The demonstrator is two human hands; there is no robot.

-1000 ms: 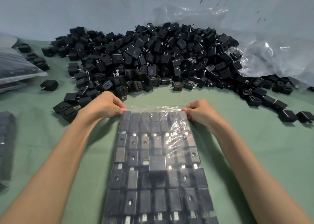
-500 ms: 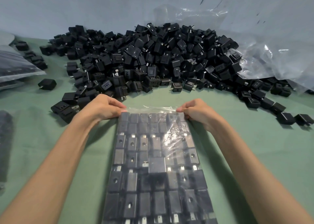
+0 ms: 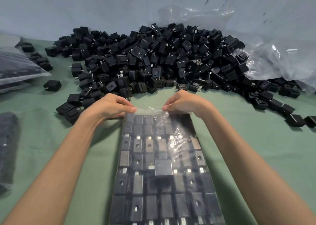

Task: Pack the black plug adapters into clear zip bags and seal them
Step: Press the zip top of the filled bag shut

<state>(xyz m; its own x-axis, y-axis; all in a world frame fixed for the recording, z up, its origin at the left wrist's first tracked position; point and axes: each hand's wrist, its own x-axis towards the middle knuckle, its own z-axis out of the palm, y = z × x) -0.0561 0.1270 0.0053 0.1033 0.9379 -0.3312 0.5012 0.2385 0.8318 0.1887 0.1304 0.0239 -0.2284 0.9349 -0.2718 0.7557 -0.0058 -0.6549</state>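
Pinches zip bag (image 3: 162, 165) mouth at 12 o'clock in left hand (image 3: 109, 107) and right hand (image 3: 183, 103) grips; risks gapped seal from crowding adapters (image 3: 163, 167).

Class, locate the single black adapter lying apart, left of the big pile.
Head view, far left: the lone adapter lies on the green cloth between the filled bags and the adapter pile.

no readable text, labels or numbers anywhere
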